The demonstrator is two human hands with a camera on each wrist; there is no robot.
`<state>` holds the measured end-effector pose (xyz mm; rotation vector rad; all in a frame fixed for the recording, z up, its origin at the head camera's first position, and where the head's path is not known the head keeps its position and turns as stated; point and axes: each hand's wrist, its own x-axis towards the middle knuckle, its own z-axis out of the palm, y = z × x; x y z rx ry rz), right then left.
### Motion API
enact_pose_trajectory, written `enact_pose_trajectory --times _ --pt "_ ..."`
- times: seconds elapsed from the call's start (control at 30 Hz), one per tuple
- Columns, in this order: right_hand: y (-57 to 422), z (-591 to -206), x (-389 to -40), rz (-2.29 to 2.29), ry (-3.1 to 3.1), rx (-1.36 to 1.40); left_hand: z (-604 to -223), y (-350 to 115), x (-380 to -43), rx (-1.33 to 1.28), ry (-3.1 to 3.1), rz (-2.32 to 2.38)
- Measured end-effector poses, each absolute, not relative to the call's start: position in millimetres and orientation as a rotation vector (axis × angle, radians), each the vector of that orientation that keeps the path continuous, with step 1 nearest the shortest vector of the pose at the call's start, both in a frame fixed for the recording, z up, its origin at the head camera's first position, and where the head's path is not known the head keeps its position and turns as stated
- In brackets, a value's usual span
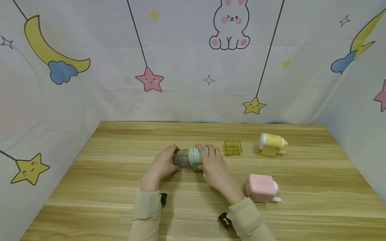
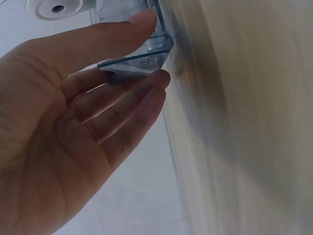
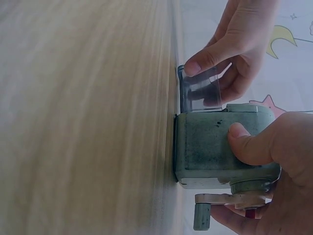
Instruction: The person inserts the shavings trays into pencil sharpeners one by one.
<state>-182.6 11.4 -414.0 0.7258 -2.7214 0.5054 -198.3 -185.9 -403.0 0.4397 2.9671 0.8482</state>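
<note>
A pale green hand-crank pencil sharpener [image 1: 195,156] stands on the wooden table, its crank [image 3: 220,199] facing right. My right hand [image 1: 214,164] grips its body from the right, with the thumb [image 3: 247,144] across one side. From the sharpener's left end sticks out a clear shavings drawer [image 3: 201,92], partly outside the body. My left hand [image 1: 164,163] holds the drawer's outer end between thumb and fingers. In the left wrist view the drawer's clear corner [image 2: 142,61] shows between thumb and fingertips, low over the table.
An amber see-through drawer [image 1: 233,148] lies just behind and right of my right hand. Farther right is a yellow crank sharpener [image 1: 272,144]. A pink crank sharpener [image 1: 261,188] stands near my right forearm. A printed cloth wall [image 1: 187,103] closes off the table's back and sides.
</note>
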Motion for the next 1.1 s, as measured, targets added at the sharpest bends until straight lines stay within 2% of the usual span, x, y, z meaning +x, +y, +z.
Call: enact_pose_trajectory --times 1.1 --pt "11.1 -413.4 -182.0 0.495 -2.716 0.725 -403.3 -184.0 -198.4 0.402 2.995 0.832"
